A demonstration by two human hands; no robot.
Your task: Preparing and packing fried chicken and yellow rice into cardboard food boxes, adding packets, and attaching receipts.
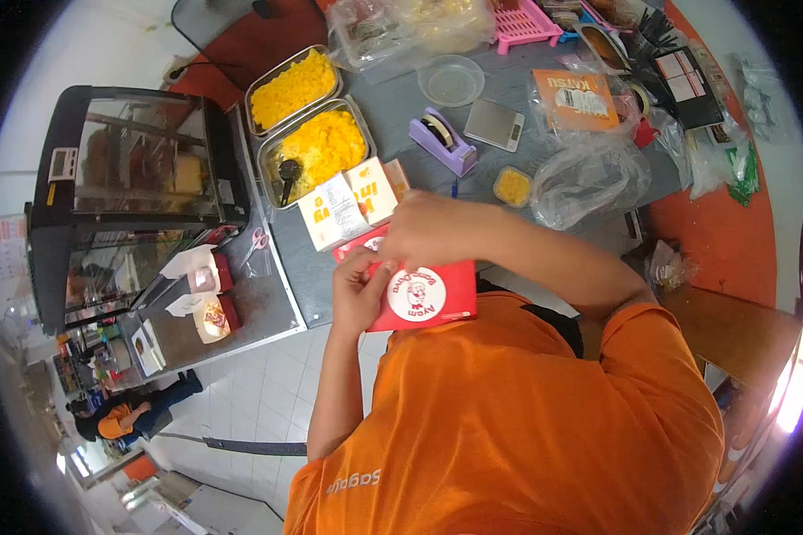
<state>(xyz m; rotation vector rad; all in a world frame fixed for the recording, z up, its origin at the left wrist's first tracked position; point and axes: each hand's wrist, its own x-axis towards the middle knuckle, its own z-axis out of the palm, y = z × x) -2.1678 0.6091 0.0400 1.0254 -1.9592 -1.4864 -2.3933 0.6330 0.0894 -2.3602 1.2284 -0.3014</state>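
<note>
A red cardboard food box (455,284) with a round white printed emblem is in front of my body at the table's edge. My left hand (361,287) grips its left part, thumb on top. Over its upper edge my right hand (418,231) is curled, fingertips close to the left thumb; whether they pinch anything is hidden. Just beyond lies a cream food box (318,224) with orange lettering and a paper slip (338,204) on it. Behind it stand two metal trays of yellow food (324,147), the nearer holding a black scoop (288,177).
A purple tape dispenser (445,144), digital scale (495,124), small tub of yellow food (512,186) and plastic bags (592,180) lie beyond my right arm. At left are scissors (257,244), two open boxes (224,271) and a glass display warmer (140,160). Another person (124,418) is farther off.
</note>
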